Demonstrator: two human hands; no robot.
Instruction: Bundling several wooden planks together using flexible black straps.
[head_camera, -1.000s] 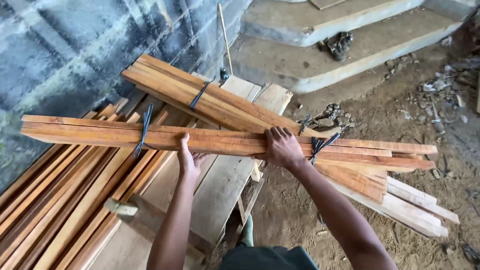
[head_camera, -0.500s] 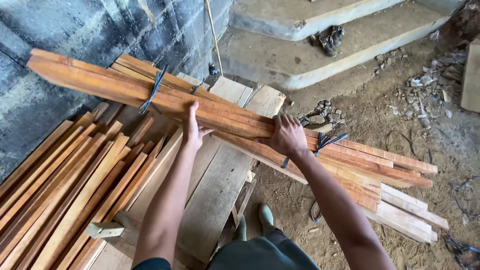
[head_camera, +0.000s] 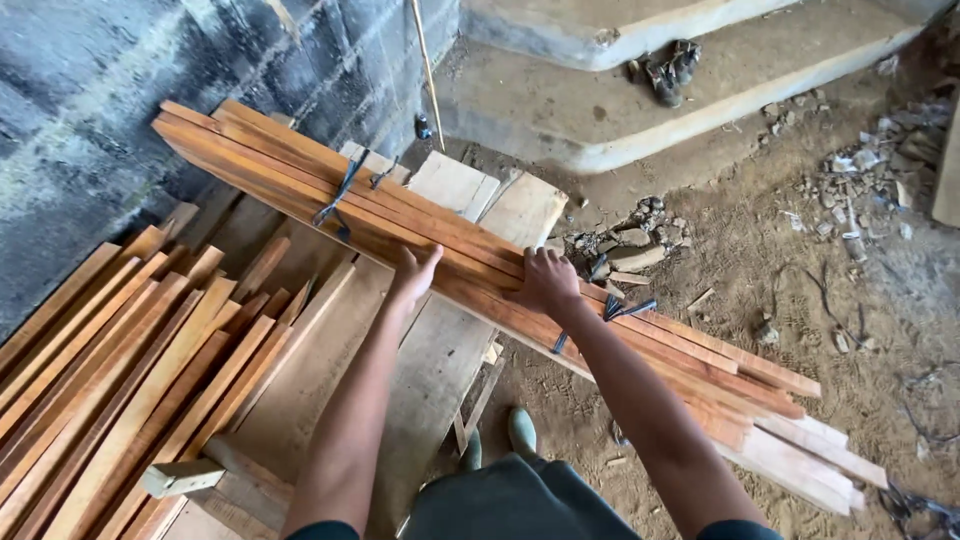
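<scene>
As gripped, slat bundle (head_camera: 300, 180) under hands

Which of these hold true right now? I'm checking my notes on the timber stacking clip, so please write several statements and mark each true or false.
1. Both hands rest on a tied bundle of wooden slats. True: left hand, right hand.
2. The bundle is bound with white rope. False: dark straps bind it.
3. Loose slats lie beside the block wall. True.
4. The concrete steps are bare. False: a pair of shoes sits there.
</scene>
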